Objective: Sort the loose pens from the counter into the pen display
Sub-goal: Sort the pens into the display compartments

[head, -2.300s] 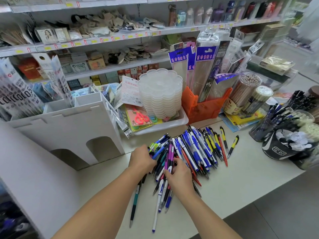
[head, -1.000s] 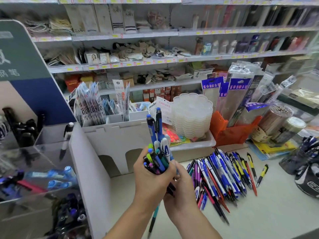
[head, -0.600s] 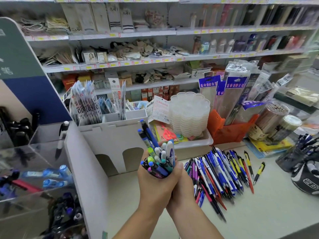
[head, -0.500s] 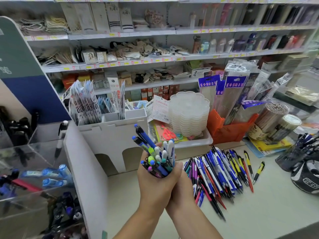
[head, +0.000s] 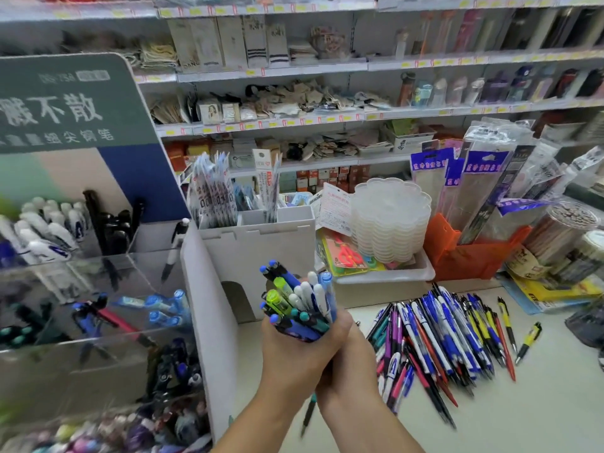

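Observation:
Both hands grip one upright bundle of pens (head: pixel 299 305) above the counter, blue, white and lime tops upward. My left hand (head: pixel 294 358) wraps the bundle from the left, my right hand (head: pixel 351 361) closes on it from the right and below. A heap of loose pens (head: pixel 438 338) lies on the pale counter (head: pixel 523 413) to the right of my hands. The tiered clear pen display (head: pixel 98 322) stands at the left, its compartments partly filled with pens, behind a white side panel (head: pixel 209 322).
A white cardboard holder (head: pixel 258 243) with packaged pens stands just behind my hands. A stack of clear trays (head: pixel 392 223), an orange bin (head: pixel 470 253) of packets and pencil tubs (head: pixel 562 243) line the back right. Stocked shelves fill the background.
Both hands gathered pens off the counter heap and lifted them upright as a bundle. Over the last half second the view has turned left toward the display; the grip holds.

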